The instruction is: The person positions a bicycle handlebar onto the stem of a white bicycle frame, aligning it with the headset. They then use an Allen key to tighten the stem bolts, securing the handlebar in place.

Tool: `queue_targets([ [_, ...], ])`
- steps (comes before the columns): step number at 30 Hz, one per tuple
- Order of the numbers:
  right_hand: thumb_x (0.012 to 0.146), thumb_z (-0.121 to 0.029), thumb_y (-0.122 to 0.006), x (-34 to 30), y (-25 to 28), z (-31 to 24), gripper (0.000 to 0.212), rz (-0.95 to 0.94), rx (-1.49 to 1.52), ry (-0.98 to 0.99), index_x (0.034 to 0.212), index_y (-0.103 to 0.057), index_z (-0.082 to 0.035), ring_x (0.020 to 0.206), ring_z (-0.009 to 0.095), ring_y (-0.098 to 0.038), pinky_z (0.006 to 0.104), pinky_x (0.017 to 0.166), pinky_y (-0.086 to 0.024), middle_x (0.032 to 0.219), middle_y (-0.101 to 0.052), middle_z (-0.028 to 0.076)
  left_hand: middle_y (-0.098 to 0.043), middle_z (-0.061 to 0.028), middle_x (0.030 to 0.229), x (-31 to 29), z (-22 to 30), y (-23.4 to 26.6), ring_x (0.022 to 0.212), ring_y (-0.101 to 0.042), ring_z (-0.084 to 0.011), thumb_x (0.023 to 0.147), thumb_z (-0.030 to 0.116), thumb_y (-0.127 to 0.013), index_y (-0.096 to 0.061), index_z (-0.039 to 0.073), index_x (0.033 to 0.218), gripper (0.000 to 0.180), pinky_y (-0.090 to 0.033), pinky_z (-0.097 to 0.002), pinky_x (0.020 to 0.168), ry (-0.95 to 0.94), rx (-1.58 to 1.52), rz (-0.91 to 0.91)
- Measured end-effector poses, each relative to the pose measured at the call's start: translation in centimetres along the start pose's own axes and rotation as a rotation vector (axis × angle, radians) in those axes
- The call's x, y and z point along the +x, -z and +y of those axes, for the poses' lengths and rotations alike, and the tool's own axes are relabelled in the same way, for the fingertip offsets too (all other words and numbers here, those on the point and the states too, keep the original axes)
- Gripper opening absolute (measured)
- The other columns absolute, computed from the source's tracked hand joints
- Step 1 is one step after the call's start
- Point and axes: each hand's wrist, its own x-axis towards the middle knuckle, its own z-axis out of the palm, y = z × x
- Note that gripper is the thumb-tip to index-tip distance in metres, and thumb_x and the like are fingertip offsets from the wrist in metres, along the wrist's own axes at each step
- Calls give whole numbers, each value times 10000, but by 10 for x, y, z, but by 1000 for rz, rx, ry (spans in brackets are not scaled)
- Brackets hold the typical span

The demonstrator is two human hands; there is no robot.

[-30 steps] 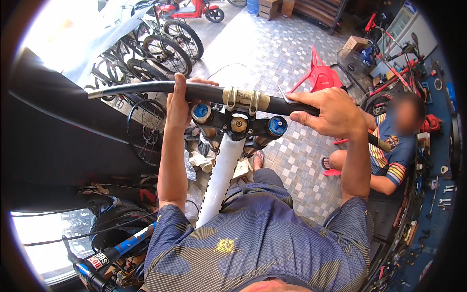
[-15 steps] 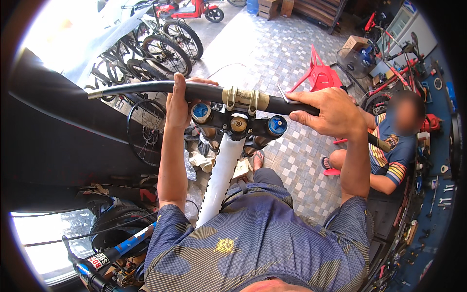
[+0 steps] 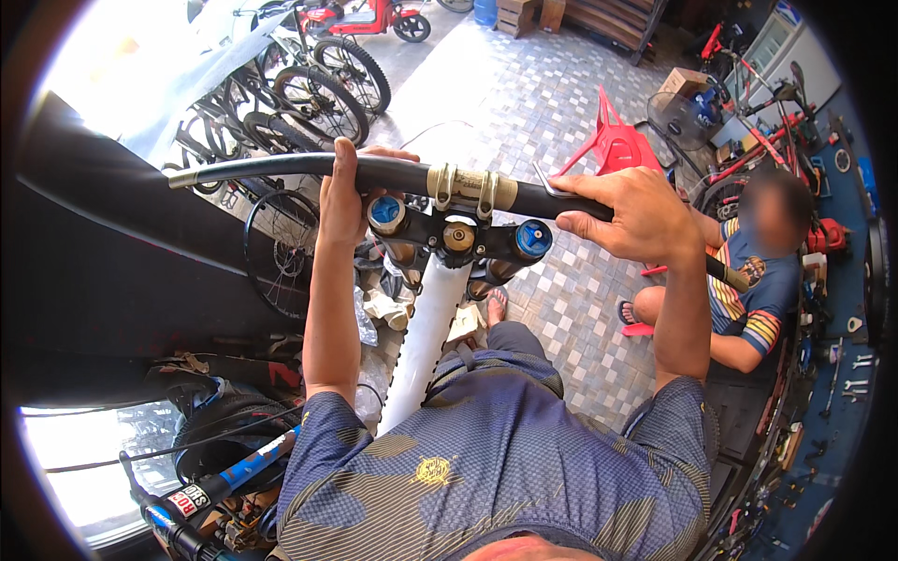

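A black bicycle handlebar (image 3: 398,174) with a gold-toned middle lies across in front of me, held by two silver stem clamps (image 3: 487,194). My left hand (image 3: 344,198) grips the bar left of the clamps, thumb up on the near side and fingers behind. On the right side, my right hand (image 3: 645,217) is wrapped over the bar. A bent metal hex key (image 3: 543,180) sticks out beside its index finger, its other end hidden by the hand. Below the clamps are a black fork crown (image 3: 427,227) with blue caps (image 3: 533,239) and a white frame tube (image 3: 424,341).
Another person (image 3: 762,252) sits at the right, near a red plastic chair (image 3: 622,145) and a fan (image 3: 681,119). Parked bicycles (image 3: 318,103) stand at the far left. A tool board (image 3: 847,318) lines the right side. A blue-and-black bike frame (image 3: 248,465) lies lower left.
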Motion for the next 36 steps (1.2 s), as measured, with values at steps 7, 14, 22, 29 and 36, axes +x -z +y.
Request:
queue_targets([
  [7,901,-463,-679,0,5,-3,477,-73,-34,-36,1235,-686,-122,777,344,-685,417,697,-503,892,-728,155,-737,-162,942,0,-1,-1,701,-683,-144,998,676,-362,-712,-82,982,835,-547,-227,601,6,-4,33],
  [14,915,-528,-620,0,1,0,481,1,-16,15,1211,-710,-160,733,347,-677,444,648,-495,798,-709,157,-738,-142,950,1,-1,1,726,-679,-134,971,737,-310,-707,-57,1011,890,-535,-233,626,25,47,3],
  [22,919,-534,-611,2,2,-1,486,-17,-28,-1,1210,-706,-157,741,350,-683,445,665,-508,826,-719,152,-739,-158,947,2,-1,-2,674,-666,-131,994,688,-350,-712,-76,996,845,-534,-210,589,19,0,53],
  [29,917,-512,-636,-5,-6,-1,475,115,37,4,1208,-698,-143,779,340,-702,436,697,-528,914,-740,142,-706,-90,886,5,-3,7,678,-599,-95,918,819,-285,-653,-62,1183,991,-464,-214,597,-13,26,-44],
  [36,921,-379,-710,-58,-22,13,458,391,269,-192,1203,-663,-22,776,250,-710,334,710,-520,950,-732,165,-563,14,704,-2,17,-12,465,-358,-4,1030,450,-541,-656,-80,1162,559,-241,-177,400,-198,-58,224],
])
